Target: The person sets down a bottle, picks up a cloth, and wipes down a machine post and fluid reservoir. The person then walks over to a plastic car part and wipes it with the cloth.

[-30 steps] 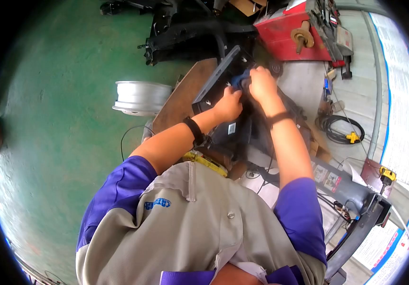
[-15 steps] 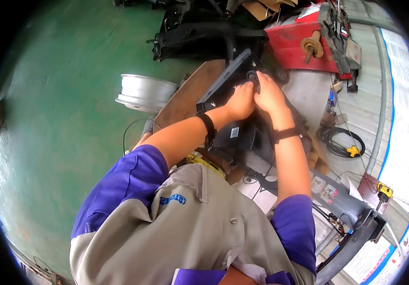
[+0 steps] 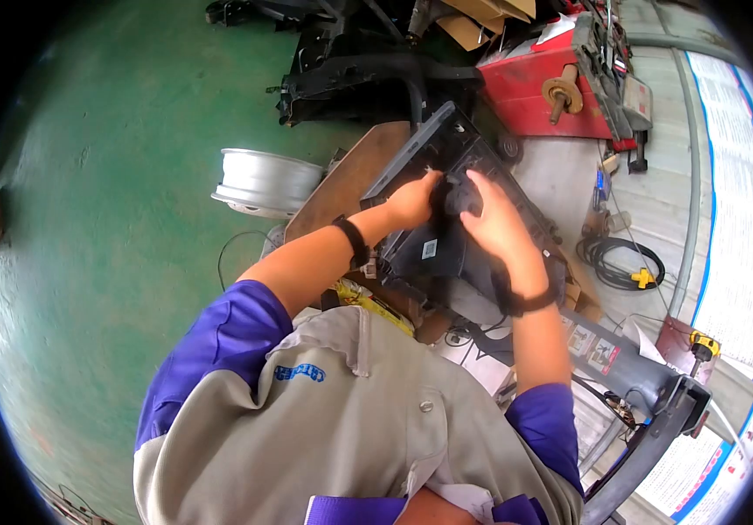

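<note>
A large black plastic panel (image 3: 473, 262) with a small white label lies in front of me, tilted over a brown board. My left hand (image 3: 413, 199) is closed at its upper middle, fingers curled on a small dark part (image 3: 460, 194). On the other side of that part is my right hand (image 3: 501, 226), its thumb and fingers spread apart. The small part is blurred, and its exact shape is hard to make out.
A silver wheel rim (image 3: 269, 181) stands on the green floor at left. Black frame parts (image 3: 368, 83) lie beyond the panel, beside a red metal box (image 3: 538, 92). To the right are a coiled black cable (image 3: 623, 262), a grey machine arm (image 3: 613, 354) and a yellow tool (image 3: 704, 345).
My hands have moved apart from being close together. My right hand has opened and shifted down, uncovering the dark part. My left hand has moved left.
</note>
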